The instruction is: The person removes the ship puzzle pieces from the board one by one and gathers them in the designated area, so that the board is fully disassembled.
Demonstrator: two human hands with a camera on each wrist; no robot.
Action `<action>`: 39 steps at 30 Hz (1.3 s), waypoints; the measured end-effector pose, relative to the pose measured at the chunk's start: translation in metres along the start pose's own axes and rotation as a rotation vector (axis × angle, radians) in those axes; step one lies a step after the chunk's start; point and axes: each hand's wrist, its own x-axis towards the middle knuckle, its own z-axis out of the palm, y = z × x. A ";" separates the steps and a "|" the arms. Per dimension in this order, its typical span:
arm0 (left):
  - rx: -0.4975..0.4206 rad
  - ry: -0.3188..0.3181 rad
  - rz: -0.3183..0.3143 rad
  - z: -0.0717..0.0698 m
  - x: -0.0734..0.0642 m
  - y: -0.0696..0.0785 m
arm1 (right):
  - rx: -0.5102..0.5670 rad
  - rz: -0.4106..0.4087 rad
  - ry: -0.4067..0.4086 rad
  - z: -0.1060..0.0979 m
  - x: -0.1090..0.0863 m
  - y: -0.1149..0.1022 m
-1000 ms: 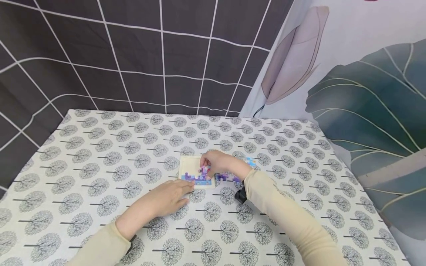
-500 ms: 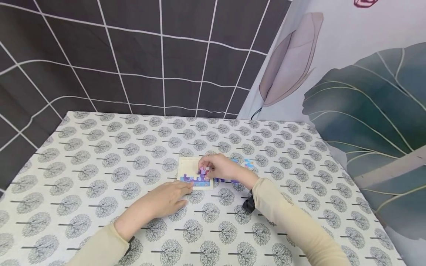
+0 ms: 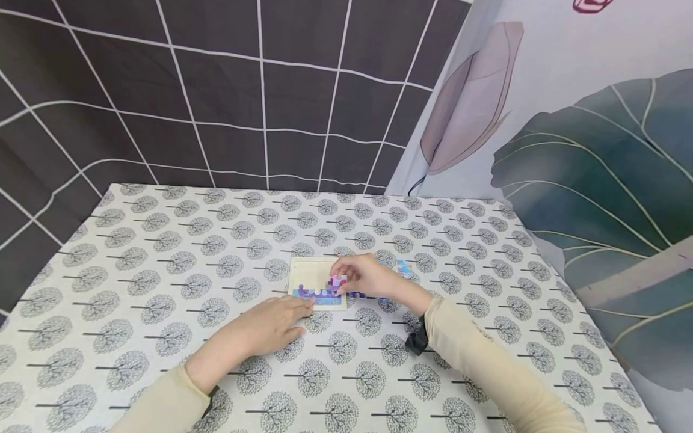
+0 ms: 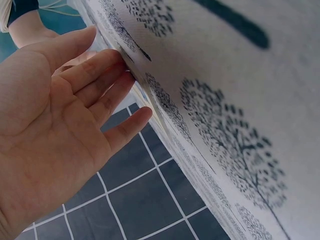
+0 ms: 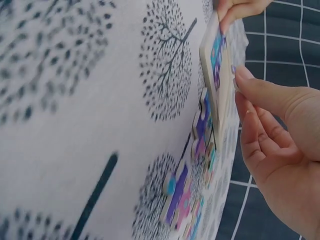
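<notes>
Apparently you're fitting a puzzle piece (image 3: 336,283): your right hand (image 3: 364,275) pinches it at the right of the tray (image 3: 311,269); your left hand (image 3: 278,323) rests extended fingers at its near-left corner. Next likely calls for alignment.

Between your left hand (image 3: 271,325) and right hand (image 3: 367,276) you have an open lane over the surface (image 3: 335,328) to the near edge of the board (image 3: 310,269). Your left hand bars the near left corner, your right hand the right side. Coming in low from the right, you would meet the loose pieces (image 5: 177,200); from the far left, you can reach in freely
</notes>
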 end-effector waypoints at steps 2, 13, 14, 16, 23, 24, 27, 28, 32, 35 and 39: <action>0.000 -0.001 0.002 0.000 0.001 0.000 | 0.004 0.010 0.010 -0.003 -0.005 0.001; -0.010 0.006 0.007 0.000 0.001 -0.001 | 0.029 0.069 0.041 -0.011 -0.034 0.015; -0.011 0.007 0.007 0.000 0.000 -0.001 | 0.045 0.082 0.040 -0.012 -0.037 0.015; -0.011 0.006 0.007 -0.001 0.001 -0.001 | 0.072 0.110 0.043 -0.014 -0.043 0.016; -0.020 0.006 -0.006 0.000 0.001 0.000 | 0.102 0.184 0.070 -0.022 -0.062 0.018; -0.022 0.005 -0.007 0.000 0.001 0.000 | 0.106 0.184 0.070 -0.023 -0.065 0.020; -0.023 0.003 -0.015 0.001 0.002 0.000 | 0.098 0.177 0.069 -0.025 -0.069 0.025; -0.021 0.003 -0.015 0.001 0.002 0.000 | 0.098 0.171 0.071 -0.026 -0.071 0.027; -0.011 0.006 0.000 -0.001 0.003 0.000 | 0.102 0.167 0.080 -0.031 -0.077 0.032; -0.017 0.007 0.008 -0.003 0.003 0.000 | 0.112 0.178 0.084 -0.033 -0.084 0.035; -0.030 -0.009 0.001 -0.005 0.002 0.001 | 0.118 0.205 0.089 -0.037 -0.093 0.039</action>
